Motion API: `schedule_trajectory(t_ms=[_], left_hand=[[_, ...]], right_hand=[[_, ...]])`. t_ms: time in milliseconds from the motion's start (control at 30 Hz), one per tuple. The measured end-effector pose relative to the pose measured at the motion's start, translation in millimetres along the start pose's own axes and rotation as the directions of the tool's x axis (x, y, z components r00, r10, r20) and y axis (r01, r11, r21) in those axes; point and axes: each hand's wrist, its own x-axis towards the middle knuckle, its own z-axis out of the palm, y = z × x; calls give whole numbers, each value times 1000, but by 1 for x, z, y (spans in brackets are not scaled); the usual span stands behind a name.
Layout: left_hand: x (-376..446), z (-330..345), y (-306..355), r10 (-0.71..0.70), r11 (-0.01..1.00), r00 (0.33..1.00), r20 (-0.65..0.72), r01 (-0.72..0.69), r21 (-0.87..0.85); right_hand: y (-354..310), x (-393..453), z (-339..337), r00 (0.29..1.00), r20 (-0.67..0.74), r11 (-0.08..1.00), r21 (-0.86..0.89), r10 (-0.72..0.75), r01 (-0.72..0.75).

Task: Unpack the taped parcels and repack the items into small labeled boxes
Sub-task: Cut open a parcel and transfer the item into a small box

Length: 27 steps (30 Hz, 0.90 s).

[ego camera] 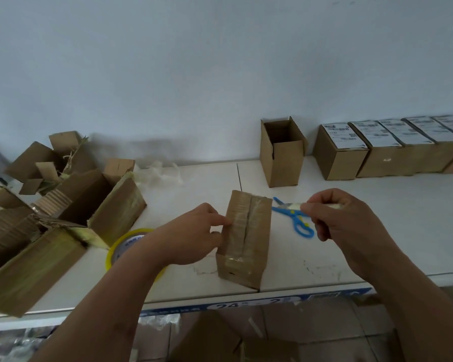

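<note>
A taped cardboard parcel [246,236] lies on the white table [364,231] in front of me, with a slit along the middle of its top. My left hand [194,236] holds its left side, thumb and index finger on the cardboard. To the right, above the table, my right hand [343,220] pinches a crumpled strip of clear tape [293,205]. Blue scissors [296,220] rest on the table just right of the parcel. A small open empty box [283,152] stands upright at the back. Several closed boxes with white labels [343,135] line the back right.
A yellow-rimmed roll of tape [127,246] sits under my left forearm. Opened, torn cartons [63,205] with tape remnants crowd the left side. Crumpled clear plastic [160,173] is by the wall. More cartons [220,340] sit below the table's front edge.
</note>
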Motion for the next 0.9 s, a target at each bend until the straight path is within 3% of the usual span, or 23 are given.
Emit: schedule_trajectory(t_ms=[133,233,367,567,767,900], left_hand=[[8,2,1,160,980,986,43,-164,109],[12,10,15,260,953,963,73,-268,140],[17,22,33,349,912,937,-14,-336,236],[30,38,40,318,873,924,-210,-200,444],[32,25,28,164,910,952,-260,-44,412],[34,20,21,114,941,971,-209,-39,335]], right_hand=[[2,-4,-8,999,50,995,101,17,-22],[5,-4,-15,998,-66,993,115,-1,9],[9,-3,-21,981,-190,993,117,27,-5],[7,-9,-27,987,-130,979,195,93,-66],[14,-10,-26,991,-107,987,143,84,-68],[20,-7,-18,995,-88,988,154,44,-30]])
